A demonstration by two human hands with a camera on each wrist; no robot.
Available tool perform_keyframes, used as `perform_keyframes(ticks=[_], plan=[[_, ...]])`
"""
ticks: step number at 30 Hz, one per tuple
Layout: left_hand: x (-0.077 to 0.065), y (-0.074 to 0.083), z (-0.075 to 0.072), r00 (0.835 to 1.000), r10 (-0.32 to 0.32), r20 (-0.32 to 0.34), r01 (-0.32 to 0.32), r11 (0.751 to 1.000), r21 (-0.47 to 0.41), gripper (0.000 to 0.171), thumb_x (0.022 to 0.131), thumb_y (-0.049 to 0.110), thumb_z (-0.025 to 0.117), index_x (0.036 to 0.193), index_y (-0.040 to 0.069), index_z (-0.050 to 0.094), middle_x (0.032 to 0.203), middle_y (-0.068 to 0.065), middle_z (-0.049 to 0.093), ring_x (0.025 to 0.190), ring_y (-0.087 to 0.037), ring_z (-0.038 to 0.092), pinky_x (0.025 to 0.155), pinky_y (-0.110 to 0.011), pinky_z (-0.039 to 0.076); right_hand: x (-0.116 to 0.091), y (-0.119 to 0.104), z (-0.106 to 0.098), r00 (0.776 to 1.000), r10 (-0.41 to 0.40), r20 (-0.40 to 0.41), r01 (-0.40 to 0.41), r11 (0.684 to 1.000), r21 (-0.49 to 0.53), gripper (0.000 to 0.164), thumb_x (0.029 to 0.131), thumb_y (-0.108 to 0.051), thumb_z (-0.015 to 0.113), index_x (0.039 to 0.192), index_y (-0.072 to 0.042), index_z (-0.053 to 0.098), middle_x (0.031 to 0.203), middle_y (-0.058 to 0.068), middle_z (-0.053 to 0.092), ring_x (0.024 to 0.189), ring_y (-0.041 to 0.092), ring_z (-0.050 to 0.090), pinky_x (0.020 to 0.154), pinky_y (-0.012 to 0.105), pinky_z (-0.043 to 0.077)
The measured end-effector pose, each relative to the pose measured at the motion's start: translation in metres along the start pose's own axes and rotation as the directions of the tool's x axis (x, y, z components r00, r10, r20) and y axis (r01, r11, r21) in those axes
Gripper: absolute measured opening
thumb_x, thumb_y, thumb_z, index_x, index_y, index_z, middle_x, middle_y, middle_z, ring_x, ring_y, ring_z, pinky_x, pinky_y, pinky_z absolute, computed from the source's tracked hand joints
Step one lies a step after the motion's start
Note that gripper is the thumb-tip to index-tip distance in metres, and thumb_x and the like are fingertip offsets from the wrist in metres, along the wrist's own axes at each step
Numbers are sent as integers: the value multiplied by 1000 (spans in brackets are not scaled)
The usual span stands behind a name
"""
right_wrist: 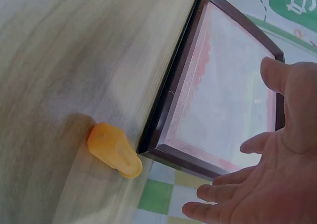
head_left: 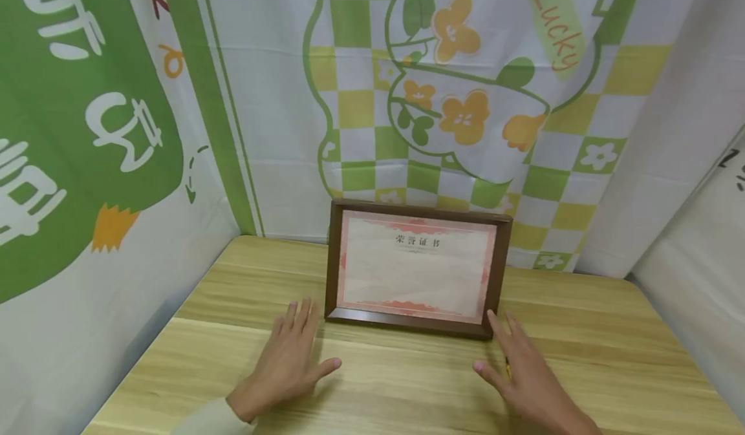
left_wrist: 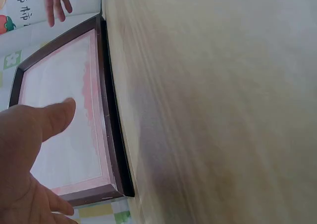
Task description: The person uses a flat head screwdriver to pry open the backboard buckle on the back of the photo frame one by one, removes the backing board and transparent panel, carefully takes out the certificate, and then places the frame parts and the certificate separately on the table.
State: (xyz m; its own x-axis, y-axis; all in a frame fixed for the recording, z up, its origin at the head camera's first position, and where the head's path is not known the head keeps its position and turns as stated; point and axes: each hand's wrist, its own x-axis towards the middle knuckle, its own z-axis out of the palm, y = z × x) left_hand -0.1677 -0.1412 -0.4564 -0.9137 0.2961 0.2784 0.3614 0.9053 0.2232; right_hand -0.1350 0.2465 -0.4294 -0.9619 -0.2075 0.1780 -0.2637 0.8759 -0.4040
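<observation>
A dark brown picture frame (head_left: 414,328) stands upright on the table, leaning slightly back near the patterned cloth. Inside it is a certificate (head_left: 407,283) with a pink border and dark printed characters at the top. My left hand (head_left: 286,357) hovers or rests left of the frame, fingers straight and thumb spread, holding nothing. On the other side, my right hand (head_left: 526,373) has its fingers extended by the frame's lower right corner; whether it touches the frame I cannot tell. An orange object (right_wrist: 115,149) of unclear kind lies by that corner, mostly hidden by the right hand in the head view.
The wood-grain table (head_left: 384,383) runs to a hanging cloth (head_left: 279,131) with green checks and orange flowers at the back. A green and white printed cloth (head_left: 64,118) hangs on the left, and a pale cloth (head_left: 692,241) on the right.
</observation>
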Motion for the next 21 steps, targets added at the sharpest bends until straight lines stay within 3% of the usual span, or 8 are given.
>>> perform_keyframes(ticks=[4, 8, 11, 16, 19, 21], plan=[[11, -1, 1, 999, -27, 44, 31, 996, -85, 97, 79, 54, 62, 144, -6, 20, 148, -28, 21, 137, -45, 20, 106, -59, 26, 8, 6, -1, 997, 59, 52, -64, 992, 106, 89, 87, -57, 48, 149, -12, 1, 152, 26, 8, 134, 49, 21, 96, 67, 28], [27, -3, 2, 994, -68, 84, 85, 973, -213, 95, 82, 47, 64, 144, -7, 17, 148, -29, 21, 136, -43, 24, 108, -55, 26, 20, 15, -1, 990, 117, 75, -130, 970, 204, 95, 88, -55, 48, 147, -10, -11, 150, 29, 10, 129, 51, 30, 97, 62, 35], [40, -6, 5, 992, -95, 87, 117, 946, -301, 92, 82, 42, 66, 145, -3, 16, 148, -24, 26, 136, -37, 29, 108, -51, 30, 32, 21, -1, 987, 139, 75, -154, 955, 254, 95, 89, -52, 49, 147, -8, -11, 148, 31, 16, 124, 52, 38, 91, 59, 42], [57, -8, 9, 989, -108, 100, 138, 916, -376, 92, 81, 41, 67, 146, 1, 14, 148, -20, 29, 134, -35, 34, 105, -50, 34, 48, 31, 0, 982, 169, 91, -188, 941, 281, 94, 88, -51, 51, 147, -3, -5, 146, 29, 22, 127, 48, 35, 94, 58, 40], [65, -10, 9, 985, -119, 128, 161, 901, -402, 95, 83, 41, 64, 146, -3, 9, 149, -23, 25, 133, -38, 33, 104, -53, 34, 57, 35, 1, 978, 185, 94, -205, 933, 294, 91, 88, -50, 53, 148, -4, 2, 146, 26, 26, 127, 46, 37, 96, 58, 39], [70, -11, 10, 980, -131, 150, 186, 873, -452, 91, 85, 38, 63, 146, -3, 8, 147, -24, 29, 131, -38, 37, 102, -51, 37, 63, 37, 1, 974, 200, 105, -223, 924, 311, 89, 88, -50, 54, 147, -4, 6, 146, 25, 28, 127, 45, 38, 97, 57, 39]])
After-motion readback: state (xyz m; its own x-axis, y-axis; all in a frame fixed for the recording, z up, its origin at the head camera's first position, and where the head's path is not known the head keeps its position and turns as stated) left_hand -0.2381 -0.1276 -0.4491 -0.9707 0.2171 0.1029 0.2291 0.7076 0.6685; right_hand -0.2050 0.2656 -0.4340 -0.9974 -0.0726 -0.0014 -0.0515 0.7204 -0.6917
